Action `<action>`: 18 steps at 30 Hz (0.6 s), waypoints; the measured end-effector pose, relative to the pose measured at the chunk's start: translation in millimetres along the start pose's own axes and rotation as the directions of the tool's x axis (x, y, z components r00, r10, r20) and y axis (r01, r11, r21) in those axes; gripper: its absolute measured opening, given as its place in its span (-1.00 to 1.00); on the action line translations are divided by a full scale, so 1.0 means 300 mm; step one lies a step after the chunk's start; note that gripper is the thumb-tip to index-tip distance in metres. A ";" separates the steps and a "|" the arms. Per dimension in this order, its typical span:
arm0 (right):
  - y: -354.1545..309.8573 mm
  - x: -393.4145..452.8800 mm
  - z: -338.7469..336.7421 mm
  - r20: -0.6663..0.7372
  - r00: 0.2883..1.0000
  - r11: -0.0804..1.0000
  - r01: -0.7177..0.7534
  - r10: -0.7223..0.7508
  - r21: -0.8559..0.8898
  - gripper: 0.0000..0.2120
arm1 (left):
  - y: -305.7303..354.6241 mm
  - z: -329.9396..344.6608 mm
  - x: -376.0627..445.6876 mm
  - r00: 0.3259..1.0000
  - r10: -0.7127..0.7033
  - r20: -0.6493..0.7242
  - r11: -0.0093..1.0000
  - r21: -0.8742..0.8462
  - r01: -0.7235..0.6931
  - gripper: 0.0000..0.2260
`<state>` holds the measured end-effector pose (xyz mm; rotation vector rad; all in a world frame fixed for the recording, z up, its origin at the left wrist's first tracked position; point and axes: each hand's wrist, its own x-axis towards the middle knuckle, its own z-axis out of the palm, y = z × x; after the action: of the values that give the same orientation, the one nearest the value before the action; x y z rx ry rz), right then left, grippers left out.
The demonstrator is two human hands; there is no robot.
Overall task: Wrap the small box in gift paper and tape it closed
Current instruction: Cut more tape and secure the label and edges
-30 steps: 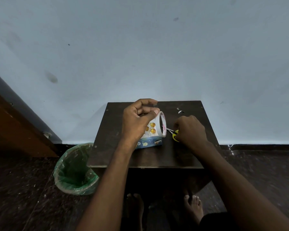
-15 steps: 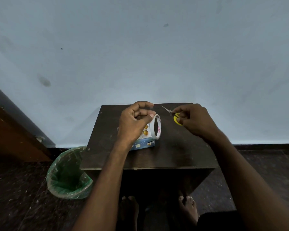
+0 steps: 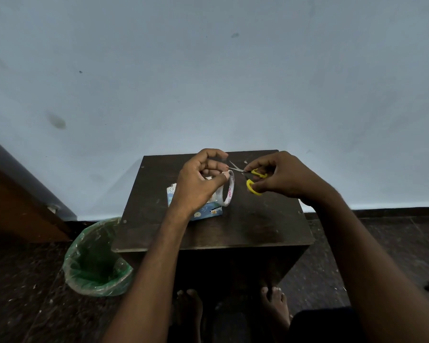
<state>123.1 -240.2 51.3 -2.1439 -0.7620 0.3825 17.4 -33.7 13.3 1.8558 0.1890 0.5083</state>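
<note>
The box (image 3: 203, 214) sits on the small dark table (image 3: 258, 224), a bit to the left of the middle. It is wrapped in blue gift paper with little pictures on it. Most of it is hidden under the left hand (image 3: 198, 184), so only its near edge and its far left corner show.

The left hand holds a roll of tape (image 3: 228, 188) above the box. The roll stands on its edge, with its open ring facing right. The thumb presses on the top of the roll and the fingers curl over the far side. I cannot tell if a strip of tape is pulled out.

The right hand (image 3: 285, 179) holds small scissors (image 3: 248, 175) with yellow handles. The fingers are curled through and around the handles. The blades are open a little and point left, with their tips very near the fingers of the left hand, just above the roll. The two hands are close together but do not touch.

A bin (image 3: 97, 263) with a green bag stands on the floor, just beside the near left corner of the table. Two bare feet (image 3: 275, 305) show under the near edge of the table. A pale blue wall (image 3: 208, 82) rises behind the table.
</note>
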 end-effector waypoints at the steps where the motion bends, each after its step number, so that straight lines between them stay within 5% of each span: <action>1: 0.004 -0.001 -0.003 -0.004 1.000 1.000 -0.003 0.003 0.004 -0.69 | 0.000 -0.001 0.000 1.000 -0.001 -0.003 1.000 0.003 0.001 -0.67; 18: -0.017 0.008 0.022 -0.051 0.996 0.997 0.073 -0.071 0.037 -0.69 | 0.007 0.018 -0.004 1.000 0.019 0.019 1.000 0.014 -0.020 -0.62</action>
<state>119.6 -232.2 51.1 -2.0759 -0.7944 0.3026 18.4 -39.5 13.6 1.8773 0.1622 0.5034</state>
